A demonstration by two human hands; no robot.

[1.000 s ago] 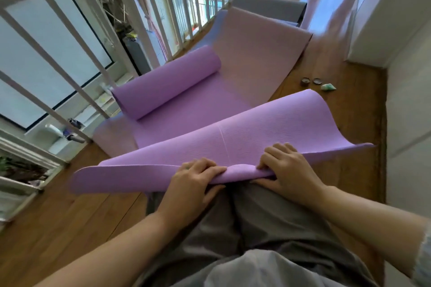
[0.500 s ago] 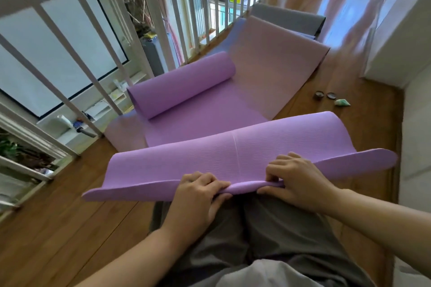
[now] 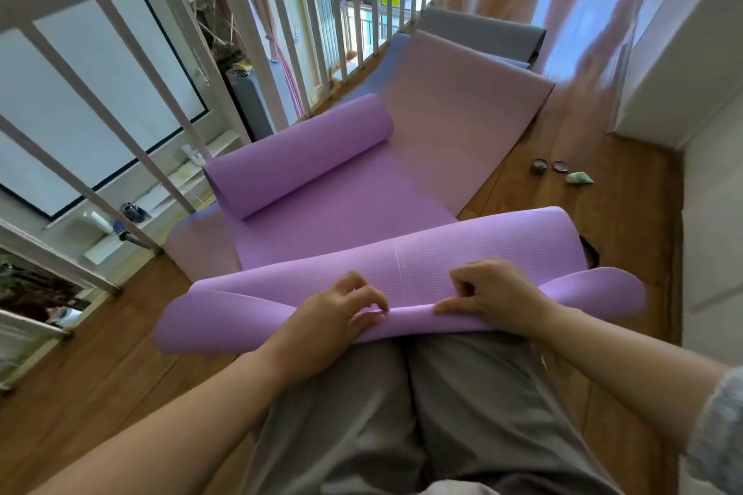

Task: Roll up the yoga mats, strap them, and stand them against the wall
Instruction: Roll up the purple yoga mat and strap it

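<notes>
Head view. The purple yoga mat (image 3: 442, 253) lies lengthwise on the wooden floor (image 3: 100, 334), running away from the hands. Its surface is finely ribbed, with a thin pale line down the middle that passes between the two grips. The near end is lifted off the floor and folded over into a loose first turn. Its slack corners spread out to the outer side of each hand. Well beyond the grip, the mat's far end is curled into a fat, loose roll. Past that roll a pink mat (image 3: 462, 100) lies flat, and a grey mat (image 3: 478, 28) lies beyond it.

The left hand (image 3: 333, 317) and right hand (image 3: 494, 293) sit side by side on the folded near edge, close but apart, just above the grey trousers (image 3: 402, 414). Both are closed narrowly on the mat. The left hand's fingers curl over the fold and pinch it against the thumb. The right hand's fingers are bent in, with its thumb laid along the fold. Both forearms are bare and reach forward.

Beyond the right hand, two small round dishes (image 3: 540, 166) sit on the floor beside a green-and-white thing (image 3: 579, 178). What the dishes hold is too small to tell. A white railing (image 3: 161, 64) stands on the left hand's side.
</notes>
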